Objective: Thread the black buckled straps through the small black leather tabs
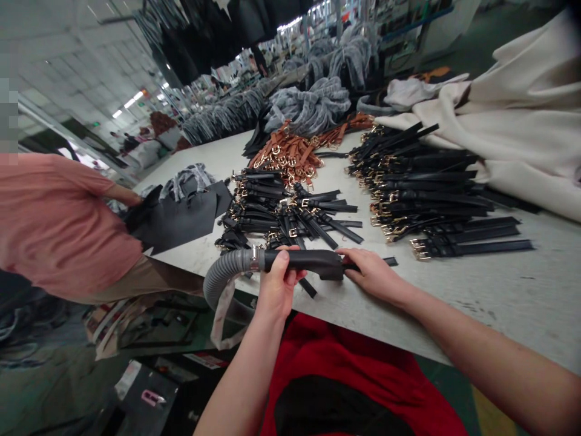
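My left hand (279,284) is wrapped round a black hose nozzle (313,261), its thumb lying on top. A grey ribbed hose (224,272) is clamped to the nozzle's left end and curls down past the table edge. At the nozzle's mouth, my right hand (370,272) is closed on a black strap (390,261), whose end shows beyond the fingers. Just behind both hands lies a loose pile of black buckle straps (290,212) with gold buckles.
Stacked black buckle straps (422,181) lie at the right, a few in a neat row (481,239) nearer me. Brown buckle straps (290,151) and grey strips (308,106) are behind. Cream cloth (512,121) covers the far right. A person (63,224) stands left beside black sheets (186,218).
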Motion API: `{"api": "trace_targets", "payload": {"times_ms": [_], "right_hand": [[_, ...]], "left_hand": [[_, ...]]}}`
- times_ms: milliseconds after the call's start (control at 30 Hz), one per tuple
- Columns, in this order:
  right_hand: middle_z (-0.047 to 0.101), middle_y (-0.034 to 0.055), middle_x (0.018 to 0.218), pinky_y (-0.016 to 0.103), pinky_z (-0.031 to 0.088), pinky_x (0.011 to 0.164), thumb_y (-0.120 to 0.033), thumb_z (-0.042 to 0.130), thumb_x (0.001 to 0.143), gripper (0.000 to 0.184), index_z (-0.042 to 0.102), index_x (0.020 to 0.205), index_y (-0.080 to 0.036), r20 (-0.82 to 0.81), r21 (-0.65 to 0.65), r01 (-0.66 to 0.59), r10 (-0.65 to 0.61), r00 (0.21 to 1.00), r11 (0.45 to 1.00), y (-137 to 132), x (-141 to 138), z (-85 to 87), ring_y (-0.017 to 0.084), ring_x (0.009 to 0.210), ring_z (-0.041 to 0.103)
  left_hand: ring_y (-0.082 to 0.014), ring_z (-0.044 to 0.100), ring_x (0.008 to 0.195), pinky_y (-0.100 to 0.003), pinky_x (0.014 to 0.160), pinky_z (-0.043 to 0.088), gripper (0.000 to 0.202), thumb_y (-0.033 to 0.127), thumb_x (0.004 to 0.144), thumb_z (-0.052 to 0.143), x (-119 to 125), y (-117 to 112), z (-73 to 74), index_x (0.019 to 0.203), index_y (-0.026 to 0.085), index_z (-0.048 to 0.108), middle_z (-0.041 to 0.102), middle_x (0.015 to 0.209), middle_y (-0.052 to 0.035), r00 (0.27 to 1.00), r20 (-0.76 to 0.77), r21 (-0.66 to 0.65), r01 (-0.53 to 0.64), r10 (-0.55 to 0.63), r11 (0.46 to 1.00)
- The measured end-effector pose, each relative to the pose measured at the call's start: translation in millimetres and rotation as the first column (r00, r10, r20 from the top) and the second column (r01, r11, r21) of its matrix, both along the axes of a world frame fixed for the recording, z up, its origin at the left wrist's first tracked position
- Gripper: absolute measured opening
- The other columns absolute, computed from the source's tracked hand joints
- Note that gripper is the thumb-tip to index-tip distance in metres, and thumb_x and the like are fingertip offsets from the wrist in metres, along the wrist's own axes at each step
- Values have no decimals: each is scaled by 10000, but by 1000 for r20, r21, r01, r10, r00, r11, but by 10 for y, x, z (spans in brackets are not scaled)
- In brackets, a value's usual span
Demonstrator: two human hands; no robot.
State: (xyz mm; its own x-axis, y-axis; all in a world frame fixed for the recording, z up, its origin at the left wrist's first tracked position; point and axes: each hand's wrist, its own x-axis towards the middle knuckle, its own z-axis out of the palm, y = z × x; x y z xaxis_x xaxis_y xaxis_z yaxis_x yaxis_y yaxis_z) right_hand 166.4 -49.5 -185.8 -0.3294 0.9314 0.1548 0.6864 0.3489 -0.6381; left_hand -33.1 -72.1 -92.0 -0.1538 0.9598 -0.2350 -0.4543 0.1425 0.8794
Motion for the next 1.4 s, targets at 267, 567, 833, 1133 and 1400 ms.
{"api": "trace_targets", "payload": {"times_ms": [267,567,833,1133,1400], "right_hand": [[518,84,1168,375,390,832,-423,625,657,575,484,1173,-213,-143,65,-6,15,990,998,-31,-126,56,240,1011,498],[571,69,1005,344,382,779,-446,606,694,466,542,1079,-191,-146,55,45,-37,989,997,-8,-177,85,219,918,506],[571,68,937,335,378,760,-467,587,708,446,558,1039,-171,-144,105,48,-33,989,993,26,-221,65,211,880,503],[538,92,1070,326,384,812,-366,550,751,434,493,1129,-159,-240,122,-14,44,970,992,-69,-16,43,188,903,504],[583,68,908,314,355,789,-187,506,759,182,594,918,-181,39,105,-36,32,999,994,-7,140,-87,197,892,504]], "left_hand": [[14,418,422,-236,607,501,327,339,649,685,16,-70,-12,911,192,558,641,987,-4,997,40,28,64,-65,998],[-181,608,789,-328,726,498,318,414,748,558,-228,-398,184,926,157,611,649,929,-88,346,-891,-84,511,-294,856],[-254,557,1009,-365,855,431,647,401,664,649,80,300,500,1232,190,422,596,1120,-105,-612,-770,-387,673,181,631],[-226,626,805,-286,651,460,486,466,731,501,166,366,419,1158,241,444,665,918,-49,-780,-623,-632,546,58,549],[-230,628,767,-297,633,462,469,529,734,450,402,422,540,1098,237,493,668,863,-56,-868,-497,-698,402,2,592]]}}
